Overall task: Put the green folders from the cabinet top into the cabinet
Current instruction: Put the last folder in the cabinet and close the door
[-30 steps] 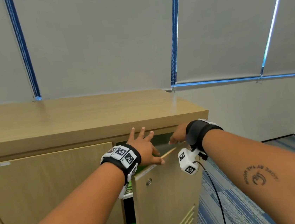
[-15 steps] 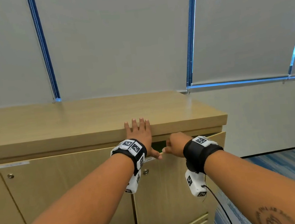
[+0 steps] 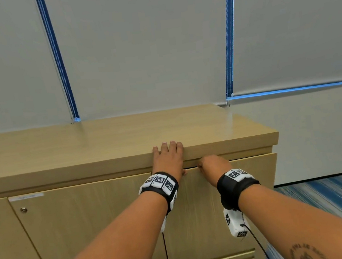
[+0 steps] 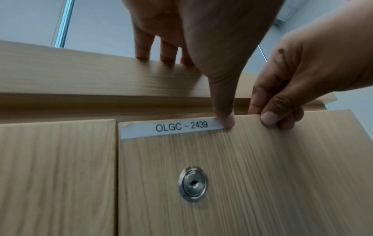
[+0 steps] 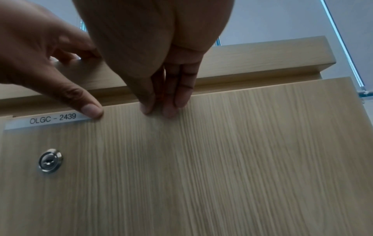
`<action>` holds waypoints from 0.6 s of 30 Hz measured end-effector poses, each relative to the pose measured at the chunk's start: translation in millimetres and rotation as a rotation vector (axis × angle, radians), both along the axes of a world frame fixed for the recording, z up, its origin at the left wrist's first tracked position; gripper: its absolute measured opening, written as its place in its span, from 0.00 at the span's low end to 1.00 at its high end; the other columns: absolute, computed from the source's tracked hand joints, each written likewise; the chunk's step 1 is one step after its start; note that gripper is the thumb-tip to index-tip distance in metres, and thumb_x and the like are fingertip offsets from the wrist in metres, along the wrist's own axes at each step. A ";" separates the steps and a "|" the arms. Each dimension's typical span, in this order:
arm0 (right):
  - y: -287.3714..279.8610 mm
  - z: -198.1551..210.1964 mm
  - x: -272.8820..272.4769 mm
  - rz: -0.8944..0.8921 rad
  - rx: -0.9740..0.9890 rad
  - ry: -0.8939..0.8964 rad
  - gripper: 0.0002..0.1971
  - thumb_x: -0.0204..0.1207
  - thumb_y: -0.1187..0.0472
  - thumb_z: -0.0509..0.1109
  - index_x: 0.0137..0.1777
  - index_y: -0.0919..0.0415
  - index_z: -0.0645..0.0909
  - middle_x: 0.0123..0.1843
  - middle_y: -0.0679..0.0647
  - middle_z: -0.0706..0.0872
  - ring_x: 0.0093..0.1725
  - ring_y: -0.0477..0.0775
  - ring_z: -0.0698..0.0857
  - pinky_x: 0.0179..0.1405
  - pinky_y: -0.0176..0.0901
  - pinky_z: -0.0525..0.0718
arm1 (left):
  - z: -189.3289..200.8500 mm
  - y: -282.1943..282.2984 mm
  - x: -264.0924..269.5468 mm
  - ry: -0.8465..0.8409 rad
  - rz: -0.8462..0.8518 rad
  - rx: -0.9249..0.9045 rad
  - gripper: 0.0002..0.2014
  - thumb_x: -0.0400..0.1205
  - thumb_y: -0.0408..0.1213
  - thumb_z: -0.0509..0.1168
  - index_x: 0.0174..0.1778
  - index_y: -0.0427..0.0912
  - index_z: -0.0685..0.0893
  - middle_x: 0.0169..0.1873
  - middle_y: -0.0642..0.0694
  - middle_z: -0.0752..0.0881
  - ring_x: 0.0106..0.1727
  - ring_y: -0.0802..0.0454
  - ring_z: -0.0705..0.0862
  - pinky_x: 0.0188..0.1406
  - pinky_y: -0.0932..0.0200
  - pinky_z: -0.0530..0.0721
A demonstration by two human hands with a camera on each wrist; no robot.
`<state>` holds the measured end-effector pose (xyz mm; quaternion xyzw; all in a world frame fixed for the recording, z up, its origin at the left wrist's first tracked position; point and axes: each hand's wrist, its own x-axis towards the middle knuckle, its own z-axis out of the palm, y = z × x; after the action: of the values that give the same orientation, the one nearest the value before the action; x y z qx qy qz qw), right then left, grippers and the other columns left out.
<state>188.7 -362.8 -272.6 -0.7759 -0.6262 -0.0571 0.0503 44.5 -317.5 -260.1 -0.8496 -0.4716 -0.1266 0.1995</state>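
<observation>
Cabinet: light wood-grain laminate, flat top, two doors below. No green folders visible in any view; cabinet top bare.

Right door carries a white label reading "OLGC - 2439" and a round metal lock; its top edge stands slightly out from the frame.

Left hand: fingers extended flat over the top's front lip, thumb on the label end.

Right hand: fingers bent, fingertips pressed on the door's top edge, gripping nothing.

Blue striped carpet lies right of the cabinet.
</observation>
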 end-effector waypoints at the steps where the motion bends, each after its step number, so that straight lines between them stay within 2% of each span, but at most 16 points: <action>1: 2.1 0.5 -0.2 0.002 -0.002 -0.005 0.15 0.79 0.63 0.57 0.56 0.56 0.85 0.55 0.59 0.88 0.51 0.64 0.87 0.45 0.46 0.81 | -0.8 0.6 -0.6 -0.002 -0.008 0.014 0.44 0.75 0.54 0.71 0.80 0.43 0.55 0.80 0.42 0.62 0.81 0.38 0.60 0.76 0.34 0.60; 4: 5.3 0.2 0.2 0.021 -0.003 -0.041 0.15 0.79 0.64 0.58 0.57 0.56 0.85 0.54 0.58 0.88 0.51 0.63 0.87 0.45 0.46 0.80 | -4.3 2.1 -2.8 -0.016 -0.023 0.050 0.40 0.77 0.49 0.70 0.79 0.44 0.56 0.79 0.43 0.63 0.80 0.39 0.62 0.76 0.36 0.61; 11: 4.9 -3.0 3.0 0.036 0.041 -0.108 0.14 0.80 0.65 0.58 0.56 0.57 0.84 0.53 0.58 0.88 0.51 0.63 0.87 0.44 0.48 0.80 | -6.9 3.4 -1.7 -0.053 -0.030 0.075 0.39 0.75 0.48 0.71 0.78 0.46 0.58 0.78 0.45 0.65 0.80 0.41 0.63 0.76 0.38 0.61; 18: 3.3 -0.7 -0.6 0.047 0.005 -0.145 0.14 0.80 0.66 0.58 0.58 0.59 0.83 0.54 0.60 0.87 0.52 0.63 0.87 0.43 0.48 0.78 | -10.0 7.2 -8.3 -0.053 -0.061 0.098 0.41 0.75 0.53 0.71 0.79 0.47 0.57 0.78 0.47 0.66 0.79 0.43 0.64 0.77 0.41 0.62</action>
<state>188.1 -359.5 -273.3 -0.7548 -0.6460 -0.1137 0.0080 36.2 -310.3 -270.1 -0.8490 -0.4439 -0.1781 0.2245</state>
